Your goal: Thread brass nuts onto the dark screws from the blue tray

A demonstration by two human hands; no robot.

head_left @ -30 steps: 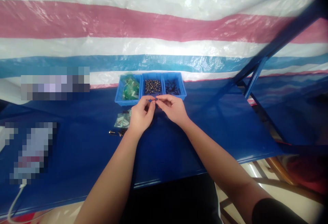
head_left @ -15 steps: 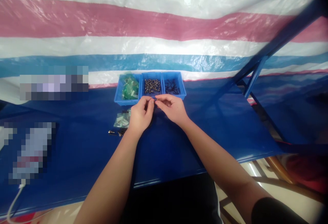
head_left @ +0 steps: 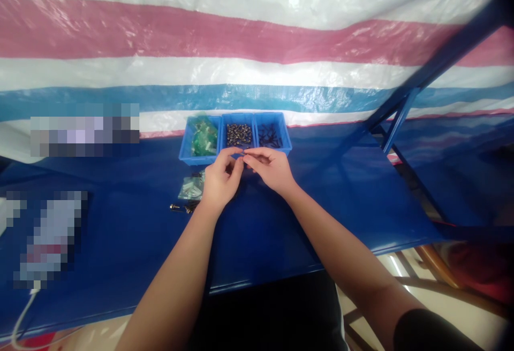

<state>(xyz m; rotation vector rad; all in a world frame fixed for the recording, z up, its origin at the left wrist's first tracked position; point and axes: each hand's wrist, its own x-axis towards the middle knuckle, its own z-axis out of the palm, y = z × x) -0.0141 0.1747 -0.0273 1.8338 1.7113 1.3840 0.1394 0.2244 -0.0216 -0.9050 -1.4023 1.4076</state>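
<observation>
My left hand (head_left: 220,180) and my right hand (head_left: 271,168) meet fingertip to fingertip just in front of three small blue bins on the blue table (head_left: 120,233). Both hands pinch a tiny part between them that is too small to name. The left bin (head_left: 199,139) holds green pieces in clear bags. The middle bin (head_left: 239,134) holds several small metallic parts. The right bin (head_left: 272,134) holds small black parts.
A clear bag of green pieces (head_left: 191,186) and a few small dark parts (head_left: 182,208) lie on the table left of my left hand. A striped tarp (head_left: 241,46) hangs behind. A blue metal frame (head_left: 401,110) slants at the right. A white cable (head_left: 22,319) trails at the lower left.
Both hands stay together at the same spot; only the fingers shift slightly around the small part.
</observation>
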